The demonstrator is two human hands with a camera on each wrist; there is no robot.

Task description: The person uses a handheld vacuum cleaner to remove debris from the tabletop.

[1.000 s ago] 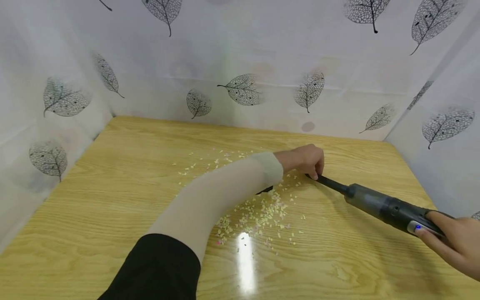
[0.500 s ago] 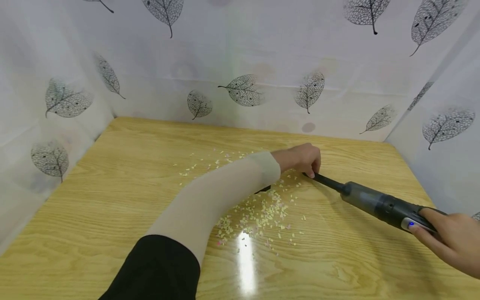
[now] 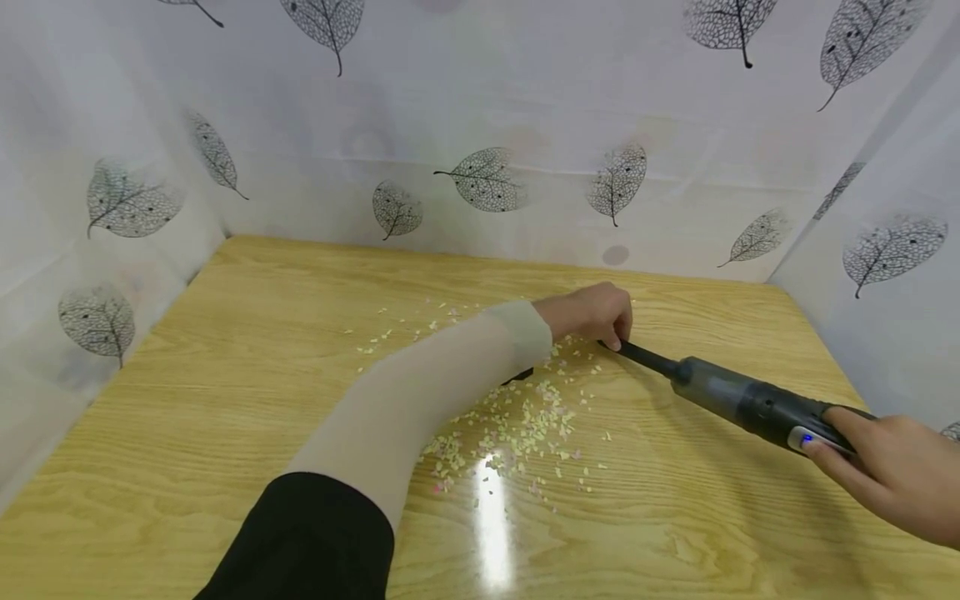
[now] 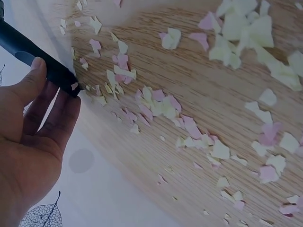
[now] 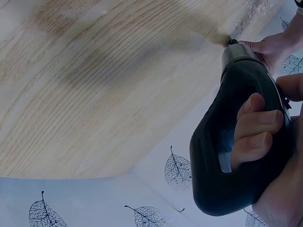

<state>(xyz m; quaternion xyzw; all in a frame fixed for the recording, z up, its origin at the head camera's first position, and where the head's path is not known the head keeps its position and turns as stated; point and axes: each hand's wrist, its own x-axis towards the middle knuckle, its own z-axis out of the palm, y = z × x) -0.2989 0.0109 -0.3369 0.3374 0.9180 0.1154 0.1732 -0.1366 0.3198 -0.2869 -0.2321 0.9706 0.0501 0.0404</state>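
Note:
My right hand (image 3: 892, 467) grips the looped handle of a black handheld vacuum cleaner (image 3: 750, 400), fingers curled through it in the right wrist view. A blue light glows by the thumb. My left hand (image 3: 596, 312) reaches across from the left and pinches the vacuum's narrow nozzle (image 4: 42, 61) near its tip, thumb on one side and fingers on the other. The nozzle mouth is right at the tabletop, beside scattered yellow and pink paper scraps (image 3: 525, 425). One scrap shows at the mouth in the left wrist view. My left forearm hides part of the scraps.
The wooden table (image 3: 225, 358) has a bright light reflection near its front. A white curtain (image 3: 525, 100) printed with dark leaves stands along the back and both sides. Under my left forearm, a small black piece (image 3: 519, 377) shows at the sleeve's edge.
Both hands and the vacuum have shifted slightly left and a little away from me, bringing the nozzle tip nearer the scattered scraps. The grips look the same.

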